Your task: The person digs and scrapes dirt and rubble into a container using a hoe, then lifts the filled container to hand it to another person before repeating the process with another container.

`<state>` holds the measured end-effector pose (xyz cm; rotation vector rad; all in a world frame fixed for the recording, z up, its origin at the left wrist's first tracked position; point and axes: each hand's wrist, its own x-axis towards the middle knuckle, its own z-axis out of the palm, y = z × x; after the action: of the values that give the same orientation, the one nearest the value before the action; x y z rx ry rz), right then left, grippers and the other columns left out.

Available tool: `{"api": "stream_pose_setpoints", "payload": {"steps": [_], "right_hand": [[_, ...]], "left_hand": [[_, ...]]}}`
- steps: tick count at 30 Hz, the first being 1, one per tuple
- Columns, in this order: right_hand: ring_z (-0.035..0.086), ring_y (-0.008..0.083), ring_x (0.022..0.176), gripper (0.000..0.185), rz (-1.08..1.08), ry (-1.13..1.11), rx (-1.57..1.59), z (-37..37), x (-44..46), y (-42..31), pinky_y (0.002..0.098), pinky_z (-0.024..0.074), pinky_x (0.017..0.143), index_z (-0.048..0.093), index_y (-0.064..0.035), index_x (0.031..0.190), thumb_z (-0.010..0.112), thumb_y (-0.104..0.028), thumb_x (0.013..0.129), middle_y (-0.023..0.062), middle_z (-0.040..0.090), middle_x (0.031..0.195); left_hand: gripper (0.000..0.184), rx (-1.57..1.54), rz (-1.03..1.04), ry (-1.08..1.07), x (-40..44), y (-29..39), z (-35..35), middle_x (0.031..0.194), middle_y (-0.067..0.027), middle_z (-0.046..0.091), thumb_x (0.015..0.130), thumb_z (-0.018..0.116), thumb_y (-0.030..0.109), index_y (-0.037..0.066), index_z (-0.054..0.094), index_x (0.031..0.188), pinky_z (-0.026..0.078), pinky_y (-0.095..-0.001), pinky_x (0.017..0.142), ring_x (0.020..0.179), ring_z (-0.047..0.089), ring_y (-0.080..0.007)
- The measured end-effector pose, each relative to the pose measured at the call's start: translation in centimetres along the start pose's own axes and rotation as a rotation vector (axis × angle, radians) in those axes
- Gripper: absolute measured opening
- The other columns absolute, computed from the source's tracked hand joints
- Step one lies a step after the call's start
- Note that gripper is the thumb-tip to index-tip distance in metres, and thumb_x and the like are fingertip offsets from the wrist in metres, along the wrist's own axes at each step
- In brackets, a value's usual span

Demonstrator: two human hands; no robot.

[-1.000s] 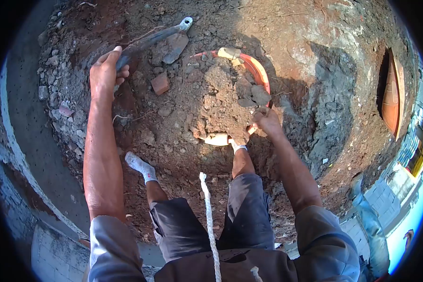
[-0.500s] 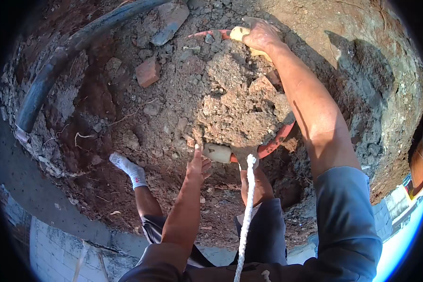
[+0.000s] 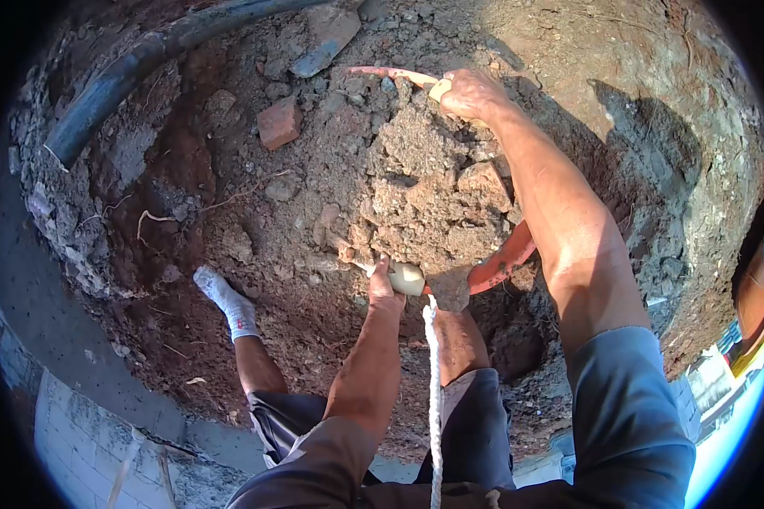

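An orange-red basin (image 3: 502,261), heaped with soil and rubble (image 3: 437,170), rests on the dirt between my arms. My right hand (image 3: 475,95) is closed on the pale yellow grip (image 3: 439,90) at its far rim. At the near rim, my left hand (image 3: 384,280) wraps round the cream-coloured grip (image 3: 407,278), its thumb on top. Broken brick pieces (image 3: 484,182) lie in the heap. Much of the basin's right rim is behind my right forearm.
A dark pipe (image 3: 136,72) curves across the upper left. A flat metal blade (image 3: 318,55) and a red brick piece (image 3: 279,123) lie on the soil. A sock-covered foot (image 3: 221,297) stands at left; a white rope (image 3: 434,382) hangs in front. Another orange container (image 3: 751,297) is at far right.
My left hand has left the pipe, which dropped at the left, and has closed on the near grip. My right hand has moved from the basin's right side to the far grip.
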<state>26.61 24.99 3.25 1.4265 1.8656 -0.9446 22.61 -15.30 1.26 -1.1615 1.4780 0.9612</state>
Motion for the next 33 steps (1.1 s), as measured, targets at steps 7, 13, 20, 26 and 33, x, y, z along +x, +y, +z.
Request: {"api": "stream_pose_setpoints", "payload": {"steps": [7,13,20,26,33], "right_hand": [[0.063,0.0308,0.102,0.037,0.005,0.035,0.139,-1.3,-9.3,1.1,0.0397,0.0489,0.09,0.069,-0.0135,0.107,0.059,-0.028,0.075,0.0133,0.068,0.108],[0.065,0.0231,0.072,0.024,0.163,0.082,0.701,-2.7,-20.4,5.5,0.0352,0.0497,0.065,0.066,-0.0088,0.092,0.066,-0.028,0.076,0.0098,0.067,0.08],[0.06,0.0125,0.065,0.027,0.042,0.351,1.649,-1.4,-40.4,12.2,0.0292,0.0467,0.058,0.063,-0.0061,0.09,0.069,0.0,0.064,0.0023,0.064,0.078],[0.059,0.0137,0.07,0.038,0.356,0.742,1.798,-0.4,-58.7,18.7,0.0289,0.0479,0.063,0.065,-0.0052,0.098,0.067,0.002,0.06,0.0016,0.062,0.08],[0.057,0.0136,0.071,0.037,0.773,1.175,1.631,5.2,-75.6,28.7,0.0291,0.0474,0.064,0.063,-0.004,0.095,0.062,0.002,0.059,0.0029,0.062,0.081]], "left_hand": [[0.035,0.069,0.116,-0.025,-5.7,3.7,0.1,0.094,-0.0079,0.062,0.089,0.062,0.037,0.007,0.056,0.106,0.053,-0.0453,0.073,0.082,0.061,-0.0264],[0.027,0.284,0.473,0.042,-13.5,10.9,-1.0,0.089,-0.0052,0.062,0.082,0.069,0.023,0.004,0.063,0.1,0.05,-0.0388,0.069,0.076,0.059,-0.0205],[0.012,0.734,0.89,-0.206,-35.2,14.0,6.4,0.084,0.0017,0.06,0.084,0.063,0.006,0.008,0.061,0.096,0.044,-0.0281,0.07,0.076,0.055,-0.0109],[0.02,1.108,0.899,-0.61,-49.4,4.0,14.9,0.088,0.0007,0.063,0.085,0.063,0.006,0.006,0.063,0.105,0.046,-0.0271,0.065,0.072,0.057,-0.0109],[0.032,1.845,0.75,-0.711,-54.3,-14.4,17.7,0.087,-0.0042,0.065,0.086,0.068,0.024,0.002,0.062,0.107,0.046,-0.0274,0.067,0.075,0.059,-0.0123]]}}
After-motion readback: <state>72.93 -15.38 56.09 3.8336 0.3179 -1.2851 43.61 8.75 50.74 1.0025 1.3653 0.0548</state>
